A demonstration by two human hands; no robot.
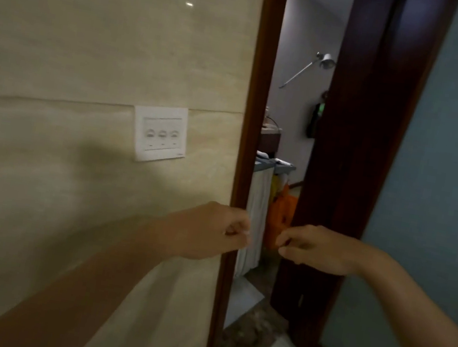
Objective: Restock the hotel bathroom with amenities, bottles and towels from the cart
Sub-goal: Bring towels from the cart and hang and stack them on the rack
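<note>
Low at centre frame, the left hand (212,230), just beside the door frame (253,117), and the right hand (315,248) are curling closed on nothing, probably because supplies are waiting on the cart (284,167), showing through the gap above.

Holds both bare arms outstretched, forearms entering from the lower left and lower right corners of the frame. Keeps left hand (214,231) and right hand (317,249) at lower centre, fingers curled inward, thumbs facing, near but apart, gripping nothing visible.
</note>
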